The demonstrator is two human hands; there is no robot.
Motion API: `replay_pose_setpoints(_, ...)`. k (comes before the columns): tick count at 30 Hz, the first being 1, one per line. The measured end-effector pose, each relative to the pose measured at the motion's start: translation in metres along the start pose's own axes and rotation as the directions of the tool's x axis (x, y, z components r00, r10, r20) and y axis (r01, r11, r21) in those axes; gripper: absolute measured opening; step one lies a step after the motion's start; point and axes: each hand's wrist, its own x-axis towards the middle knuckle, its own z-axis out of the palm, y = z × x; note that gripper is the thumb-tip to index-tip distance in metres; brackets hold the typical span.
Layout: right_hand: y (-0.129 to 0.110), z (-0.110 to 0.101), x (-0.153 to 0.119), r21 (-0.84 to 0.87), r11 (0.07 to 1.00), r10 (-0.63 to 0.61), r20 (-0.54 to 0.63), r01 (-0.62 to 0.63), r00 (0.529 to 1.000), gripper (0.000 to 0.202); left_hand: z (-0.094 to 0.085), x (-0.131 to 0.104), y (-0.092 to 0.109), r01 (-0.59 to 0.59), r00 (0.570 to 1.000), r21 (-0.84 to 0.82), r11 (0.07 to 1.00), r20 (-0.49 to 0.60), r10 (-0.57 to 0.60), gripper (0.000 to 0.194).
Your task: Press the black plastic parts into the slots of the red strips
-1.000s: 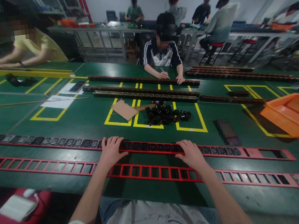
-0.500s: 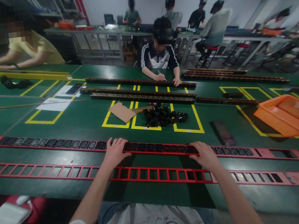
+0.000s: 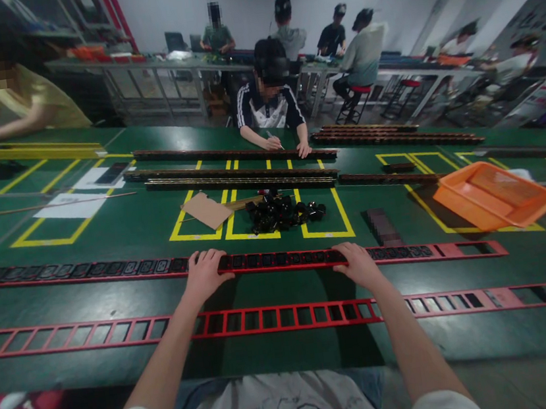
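A long red panel (image 3: pixel 256 269) lies across the green table, its row of openings filled with black socket modules (image 3: pixel 268 259). My left hand (image 3: pixel 206 270) grips it left of the middle, fingers over the far edge and thumb along the near side. Farther right, my right hand (image 3: pixel 358 263) holds the same panel in a similar way. The parts of the panel under both hands are hidden. Nearer to me lies a second red panel (image 3: pixel 288 328) with mostly bare openings, below my forearms and parallel to the first.
Beyond the panel lie a pile of black parts (image 3: pixel 274 212), a piece of cardboard (image 3: pixel 207 210) and long dark rails (image 3: pixel 240 180). A dark, pixelated flat object (image 3: pixel 382 225) sits close to the panel's far edge. An orange bin (image 3: pixel 495 194) stands right. A co-worker (image 3: pixel 268 102) writes opposite.
The filled panel has shifted away from me with both hands on it, widening the gap to the nearer panel. My view has turned somewhat, so the background sits farther left.
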Motion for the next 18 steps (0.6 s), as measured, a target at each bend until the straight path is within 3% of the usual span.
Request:
replay_pose_setpoints(4,-0.005,-0.003,0.005,-0.036,0.999,0.021,0.006,-0.021,1.000,0.046,-0.003,0.003,0.006,-0.005,1.000,0.006,1.000,-0.018,0.005,0.042)
replay_pose_setpoints(7,-0.025,-0.003,-0.005,-0.086,0.995,0.038,-0.063,-0.043,0.997,0.051,-0.008,-0.010,0.019,-0.049,0.997,-0.031,0.998,-0.060,0.048,0.045)
replay_pose_setpoints(12,-0.079,0.003,-0.054,-0.038,0.999,-0.022,-0.054,0.020,0.998,0.051,-0.015,-0.066,0.035,-0.181,0.983,-0.118,0.976,-0.004,0.182,0.038)
replay_pose_setpoints(18,-0.113,0.010,-0.110,0.064,0.997,-0.046,0.023,0.045,0.999,0.053,-0.018,-0.126,0.018,-0.156,0.984,-0.086,0.984,0.078,0.163,0.058)
